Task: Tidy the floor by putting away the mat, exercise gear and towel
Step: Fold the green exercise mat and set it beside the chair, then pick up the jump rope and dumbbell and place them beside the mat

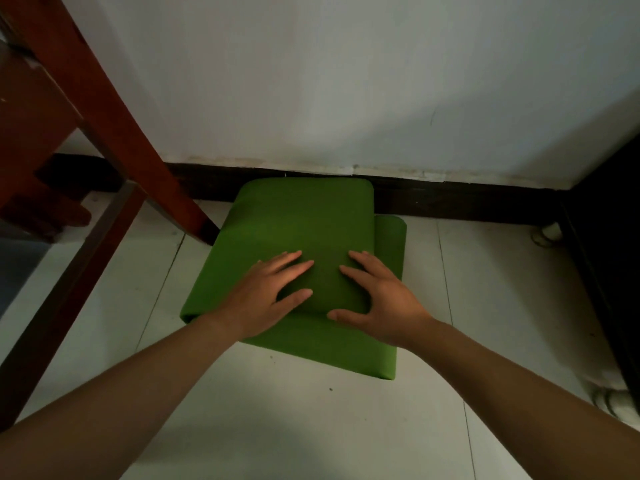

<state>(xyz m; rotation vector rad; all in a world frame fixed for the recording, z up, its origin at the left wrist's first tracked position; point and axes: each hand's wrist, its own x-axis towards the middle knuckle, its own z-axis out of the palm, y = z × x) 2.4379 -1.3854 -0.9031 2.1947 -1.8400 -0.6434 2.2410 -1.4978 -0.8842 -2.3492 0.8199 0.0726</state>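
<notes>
A green mat [301, 220], folded into a thick stack, lies on the white tiled floor with its far edge against the dark skirting board. A lower layer sticks out at the right and the near side. My left hand [266, 292] lies flat on the top fold with fingers spread and straight. My right hand [381, 299] rests beside it on the top fold, fingers spread, thumb at the near edge of the fold. Both hands press on the mat, and neither grips it.
A red-brown wooden table leg [114, 123] slants down just left of the mat, with a crossbar [69, 282] lower left. A dark piece of furniture [609, 244] stands at the right. A white wall [346, 81] rises behind. Two white objects [613, 400] lie at the right.
</notes>
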